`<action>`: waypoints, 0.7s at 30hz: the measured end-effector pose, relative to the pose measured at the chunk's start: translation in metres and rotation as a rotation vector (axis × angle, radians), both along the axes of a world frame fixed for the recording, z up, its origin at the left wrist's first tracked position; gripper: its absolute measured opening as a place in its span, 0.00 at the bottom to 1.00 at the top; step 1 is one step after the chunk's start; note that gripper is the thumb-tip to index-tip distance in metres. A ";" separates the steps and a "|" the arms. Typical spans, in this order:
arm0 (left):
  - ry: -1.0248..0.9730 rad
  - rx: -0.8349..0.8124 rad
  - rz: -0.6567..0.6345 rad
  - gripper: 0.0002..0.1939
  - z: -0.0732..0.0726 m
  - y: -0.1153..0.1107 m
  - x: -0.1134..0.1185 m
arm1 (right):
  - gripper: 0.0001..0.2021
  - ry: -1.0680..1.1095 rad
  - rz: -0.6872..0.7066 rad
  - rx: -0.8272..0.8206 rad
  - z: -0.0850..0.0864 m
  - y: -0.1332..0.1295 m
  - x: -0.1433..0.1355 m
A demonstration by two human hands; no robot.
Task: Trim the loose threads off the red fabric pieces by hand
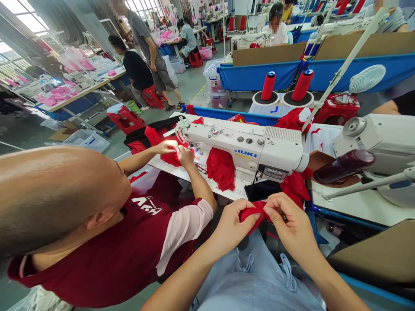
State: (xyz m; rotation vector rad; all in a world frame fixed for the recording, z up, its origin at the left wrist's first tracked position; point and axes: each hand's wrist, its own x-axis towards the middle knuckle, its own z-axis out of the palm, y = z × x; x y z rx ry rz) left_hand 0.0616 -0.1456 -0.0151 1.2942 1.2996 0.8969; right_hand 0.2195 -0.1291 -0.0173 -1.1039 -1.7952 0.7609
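A piece of red fabric (253, 216) is stretched between my two hands, above my lap in blue-grey clothing. My left hand (234, 222) is closed round its left part, thumb on top. My right hand (287, 222) pinches the right end with thumb and fingertips; a small dark object shows between its fingers, too little to identify. Beyond my hands stands a white sewing machine (241, 144) on a white table. A red cloth bundle (221, 169) lies beneath its arm, and more red cloth (295, 188) hangs by its right end.
A seated person (106, 242) in a dark red shirt is close on my left, both hands near the machine's needle end. At right are a dark red bottle (345, 166), a second machine (382, 138) and a cardboard box (376, 250). A slanted pole (345, 69) rises behind.
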 end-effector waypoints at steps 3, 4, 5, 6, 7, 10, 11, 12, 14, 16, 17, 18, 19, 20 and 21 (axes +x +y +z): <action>-0.030 0.019 -0.037 0.07 0.003 0.000 0.004 | 0.10 -0.131 -0.063 0.148 -0.008 -0.002 -0.006; -0.021 0.023 -0.060 0.07 0.003 0.000 0.004 | 0.09 -0.195 -0.107 0.223 -0.012 -0.001 -0.006; -0.004 0.015 -0.081 0.06 0.004 0.000 0.005 | 0.10 -0.251 -0.161 0.293 -0.016 -0.001 -0.006; 0.010 -0.009 -0.098 0.07 0.004 0.000 0.005 | 0.10 -0.284 -0.216 0.336 -0.018 0.001 -0.005; 0.010 -0.043 -0.106 0.08 0.004 0.000 0.004 | 0.10 -0.283 -0.261 0.342 -0.019 0.003 -0.003; -0.063 -0.132 -0.107 0.08 0.001 0.000 0.004 | 0.09 -0.132 -0.284 0.171 -0.013 0.008 0.005; -0.097 -0.148 -0.103 0.08 -0.001 0.000 0.003 | 0.09 -0.073 -0.253 0.085 -0.009 0.008 0.008; -0.122 -0.158 -0.091 0.08 -0.002 0.001 0.003 | 0.09 -0.022 -0.210 0.002 -0.004 0.009 0.010; -0.153 -0.167 -0.057 0.09 -0.003 0.002 0.003 | 0.10 0.054 -0.114 -0.134 0.003 0.009 0.013; -0.162 -0.171 -0.040 0.09 -0.002 0.003 0.003 | 0.11 0.097 -0.026 -0.245 0.006 0.009 0.015; -0.161 -0.171 -0.040 0.09 -0.001 0.004 0.003 | 0.10 0.104 0.012 -0.302 0.005 0.009 0.015; -0.159 -0.171 -0.043 0.09 0.000 0.005 0.003 | 0.10 0.104 0.050 -0.360 0.005 0.010 0.014; -0.155 -0.169 -0.049 0.09 0.001 0.005 0.003 | 0.10 0.101 0.086 -0.412 0.003 0.010 0.014; -0.152 -0.164 -0.053 0.08 0.002 0.006 0.004 | 0.09 0.095 0.115 -0.444 0.002 0.010 0.013; -0.152 -0.155 -0.054 0.08 0.003 0.006 0.004 | 0.09 0.083 0.134 -0.449 0.000 0.010 0.011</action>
